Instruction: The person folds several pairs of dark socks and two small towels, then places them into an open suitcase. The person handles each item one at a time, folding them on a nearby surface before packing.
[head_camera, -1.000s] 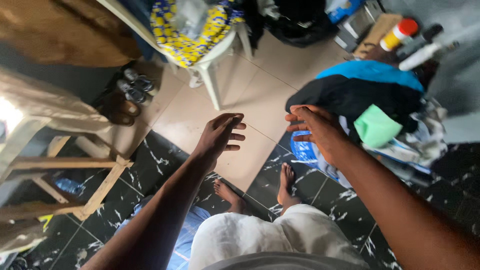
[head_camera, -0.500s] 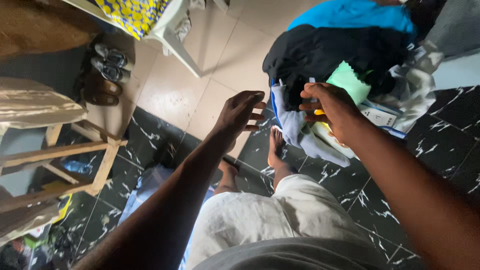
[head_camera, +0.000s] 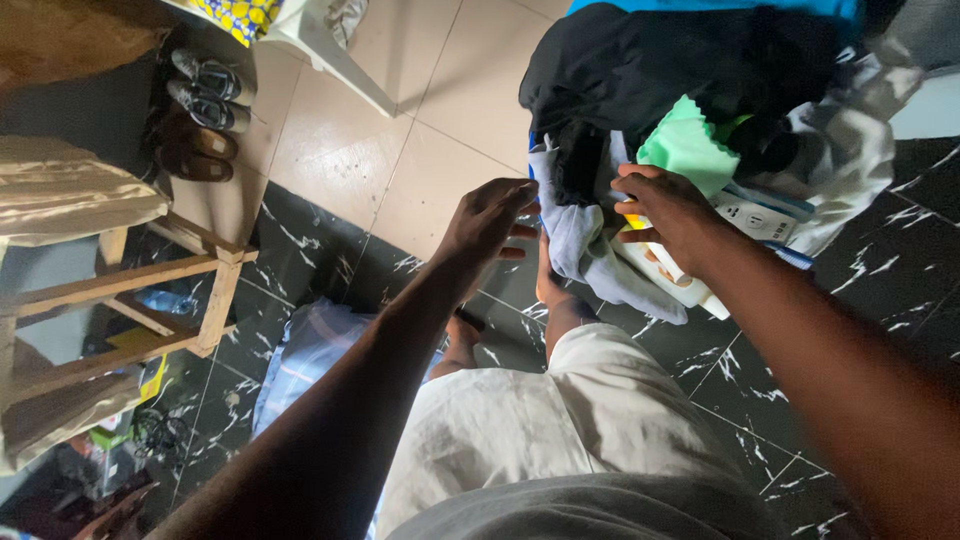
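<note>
The pile of clothes (head_camera: 700, 90) lies on the floor in front of the person. The right hand (head_camera: 668, 215) rests on its near edge, fingers spread and loose, beside a green cloth (head_camera: 688, 150). The left hand (head_camera: 487, 222) is open, just touching a grey garment (head_camera: 580, 240). The floor (head_camera: 400, 170) has beige and black marbled tiles; a wooden stool (head_camera: 130, 300) and shoes (head_camera: 200, 110) stand at the left.
</note>
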